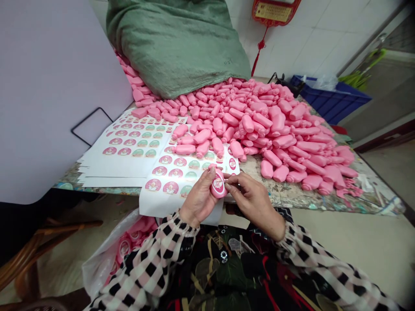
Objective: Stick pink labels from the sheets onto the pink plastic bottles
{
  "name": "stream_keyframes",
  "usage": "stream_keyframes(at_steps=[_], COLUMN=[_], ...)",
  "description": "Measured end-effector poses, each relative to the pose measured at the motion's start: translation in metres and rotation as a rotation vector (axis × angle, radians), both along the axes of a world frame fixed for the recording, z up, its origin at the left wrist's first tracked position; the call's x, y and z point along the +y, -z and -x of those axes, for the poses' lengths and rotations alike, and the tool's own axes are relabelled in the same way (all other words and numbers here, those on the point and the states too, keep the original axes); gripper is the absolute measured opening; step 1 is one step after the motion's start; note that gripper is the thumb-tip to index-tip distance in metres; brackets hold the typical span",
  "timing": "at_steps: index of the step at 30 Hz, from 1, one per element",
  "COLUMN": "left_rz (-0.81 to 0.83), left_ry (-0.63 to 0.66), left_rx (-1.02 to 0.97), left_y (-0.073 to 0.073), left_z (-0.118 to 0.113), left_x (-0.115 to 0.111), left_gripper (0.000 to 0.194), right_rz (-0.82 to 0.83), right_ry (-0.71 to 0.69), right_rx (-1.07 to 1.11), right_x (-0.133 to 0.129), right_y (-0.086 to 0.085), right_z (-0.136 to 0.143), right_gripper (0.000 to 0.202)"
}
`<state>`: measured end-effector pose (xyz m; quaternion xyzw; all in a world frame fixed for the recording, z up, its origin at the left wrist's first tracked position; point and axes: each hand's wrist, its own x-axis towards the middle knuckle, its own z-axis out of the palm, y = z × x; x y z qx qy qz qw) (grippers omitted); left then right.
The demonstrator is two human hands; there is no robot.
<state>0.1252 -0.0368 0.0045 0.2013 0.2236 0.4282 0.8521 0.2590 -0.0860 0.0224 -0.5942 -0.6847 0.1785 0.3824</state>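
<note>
Near the table's front edge, my left hand [201,198] is closed around a small pink bottle [218,186], its thumb along the upper end. An oval pink sticker with a white-and-gold picture faces up on the bottle. My right hand [251,199] is at the bottle's right side, thumb and index finger pressed together; anything between them is too small to make out. Beneath and left of the hands lies a sticker sheet [167,176] with pink and green labels, its front part hanging over the edge. Many unlabelled pink bottles [275,125] are heaped behind.
A stack of sticker sheets [110,166] lies left, beside a pale panel [61,95]. A green sack [181,43] rests on the heap's back. At back right stands a blue crate [337,101]. Below the table, a plastic bag [94,270] holds labelled pink bottles.
</note>
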Motion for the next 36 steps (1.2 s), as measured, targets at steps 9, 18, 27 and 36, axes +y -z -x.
stream_keyframes(at_steps=[9, 18, 27, 36], left_rz=[-0.067, -0.107, -0.094, -0.133], left_ry=[-0.051, -0.052, -0.024, -0.037], left_rx=[0.082, 0.082, 0.085, 0.152], left_y=[-0.0020, -0.0027, -0.0034, 0.0042], left_z=[-0.0005, -0.0015, -0.0019, -0.0041], left_x=[-0.0019, -0.0045, -0.0043, -0.0025], left_gripper=[0.018, 0.017, 0.016, 0.014], right_rz=[-0.009, -0.003, 0.089, 0.037], right_ry=[-0.012, 0.012, 0.084, 0.088], right_rx=[-0.043, -0.060, -0.077, -0.112], right_x=[-0.0016, -0.0025, -0.0042, -0.0041], right_y=[0.0001, 0.0013, 0.0012, 0.0069], right_z=[-0.0030, -0.0032, -0.0021, -0.0015], right_gripper=[0.011, 0.012, 0.014, 0.010])
